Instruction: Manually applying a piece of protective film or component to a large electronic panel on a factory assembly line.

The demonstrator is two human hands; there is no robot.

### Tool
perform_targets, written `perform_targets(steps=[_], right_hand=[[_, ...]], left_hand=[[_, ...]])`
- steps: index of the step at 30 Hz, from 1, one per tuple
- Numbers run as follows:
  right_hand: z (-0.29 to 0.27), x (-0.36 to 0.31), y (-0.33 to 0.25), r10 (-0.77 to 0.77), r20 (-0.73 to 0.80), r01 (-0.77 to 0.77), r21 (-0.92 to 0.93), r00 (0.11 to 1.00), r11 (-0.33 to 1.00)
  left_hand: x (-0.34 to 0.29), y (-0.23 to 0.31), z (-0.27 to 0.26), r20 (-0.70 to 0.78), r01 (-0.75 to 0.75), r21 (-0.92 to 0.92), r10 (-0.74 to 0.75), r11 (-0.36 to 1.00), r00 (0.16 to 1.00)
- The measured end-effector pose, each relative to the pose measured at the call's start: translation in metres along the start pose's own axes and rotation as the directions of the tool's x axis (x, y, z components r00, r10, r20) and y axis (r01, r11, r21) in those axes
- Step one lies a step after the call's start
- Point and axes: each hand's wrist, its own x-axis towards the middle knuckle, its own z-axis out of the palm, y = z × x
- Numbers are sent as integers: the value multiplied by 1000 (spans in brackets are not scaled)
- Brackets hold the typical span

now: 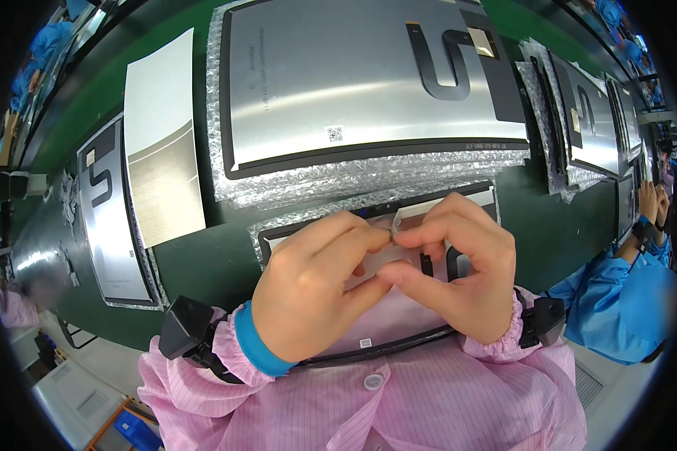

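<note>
A display panel [380, 322] with a black border lies close in front of me, mostly hidden under my hands and reflecting pink. Over its far part, my left hand [308, 282] and my right hand [466, 267] come together at the fingertips. Pinched between them is a small piece of translucent film [396, 221], partly covered by the fingers. Along the panel's far edge, to the right of the fingertips, runs a whitish strip [432, 208]. The fingers of both hands are closed; the thumbs bend in below the pinch.
Beyond lies a larger silver panel [316, 83] with a black curved cable, stacked on bubble wrap [278, 184]. Another panel [116, 225] and a white sheet [162, 98] are at left. More panels [583, 120] stand right, where a co-worker in blue [609, 293] sits.
</note>
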Motion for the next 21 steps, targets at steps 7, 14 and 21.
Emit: perform_targets(steps=[7,14,21], right_hand=[[-10,-2,4,-141,148,148,-31,979,989],[-13,6,11,-231,286,245,-14,930,969],[-19,8,21,-214,342,234,-18,915,972]], left_hand=[[-1,-2,-4,-15,92,-43,-92,995,996],[3,-3,-19,124,252,-84,-241,964,963],[2,-11,-18,221,447,-239,-400,862,889]])
